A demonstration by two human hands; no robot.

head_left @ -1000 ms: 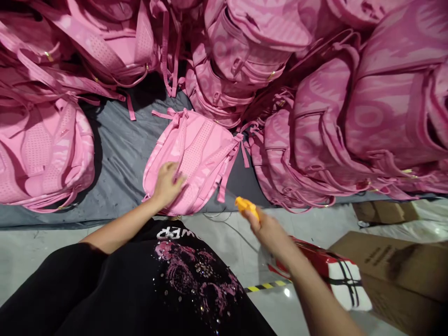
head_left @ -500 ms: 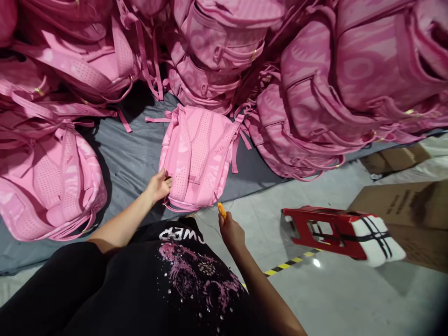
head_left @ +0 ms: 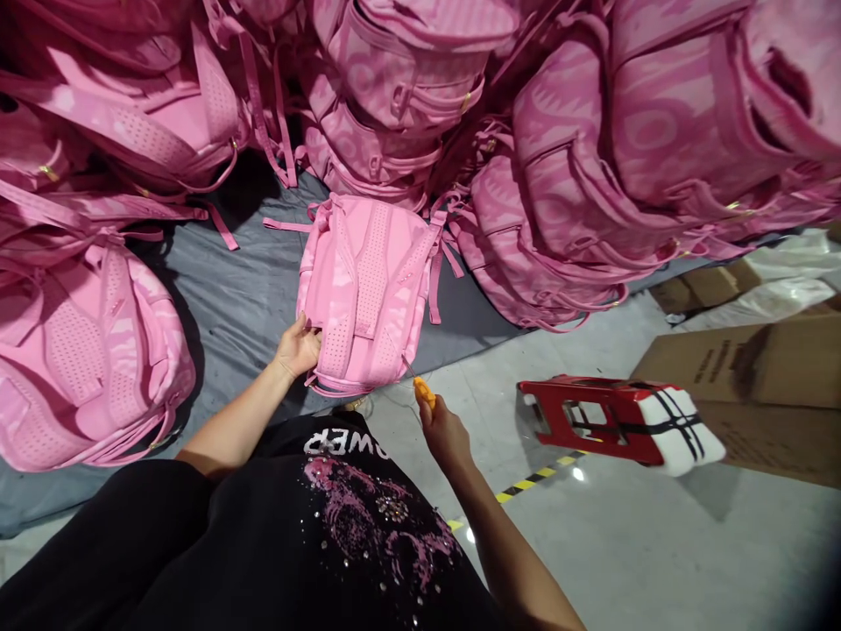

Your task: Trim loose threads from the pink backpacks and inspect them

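Between our two hands a pink backpack (head_left: pixel 370 254) lies on the grey cloth (head_left: pixel 229 307), its perforated back panel and padded shoulder straps facing up. Our left hand (head_left: pixel 297 349) is at the bag's near left side, thumb raised and fingers at the edge; the fingertips are partly hidden, so we cannot tell whether it pinches the fabric.

Our right hand (head_left: pixel 445 429) is closed around a tool with an orange handle (head_left: pixel 424 392), whose thin shaft reaches from the fist to the bag's lower right edge. We cannot make out whether its tip touches the fabric. Loose webbing straps trail from the bag's far corners, beyond both hands.

To the left of our left hand, a second backpack (head_left: pixel 92 350) rests with its straps up. Farther off, past both hands, more pink backpacks (head_left: pixel 407 79) are heaped in stacks. To the right of our right hand, a red and white object (head_left: pixel 611 421) stands out over the grey floor (head_left: pixel 591 543), beside a cardboard box (head_left: pixel 775 377). Yellow and black tape (head_left: pixel 535 480) runs along the floor, nearer the right forearm.
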